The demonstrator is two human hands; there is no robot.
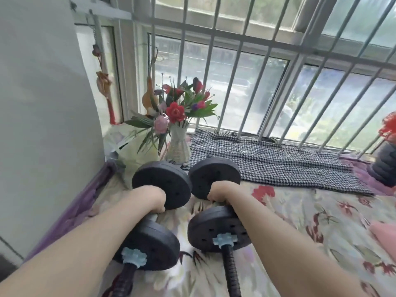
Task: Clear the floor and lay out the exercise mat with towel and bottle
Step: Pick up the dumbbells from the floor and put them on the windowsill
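Barred window (267, 67) behind floral-covered ledge (300, 221). Clearing stage, by judgement; no mat, towel or bottle visible. Left hand (153, 200) clamped on left dumbbell (154, 239) bar. Beyond hands, woven vase (177, 146) holding red and pink flowers (175, 110). Right hand (220, 192) clamped on right dumbbell (216, 230). Houndstooth cloth (278, 163) beyond, rightward.

Vase (177, 144) just beyond dumbbells (162, 187)
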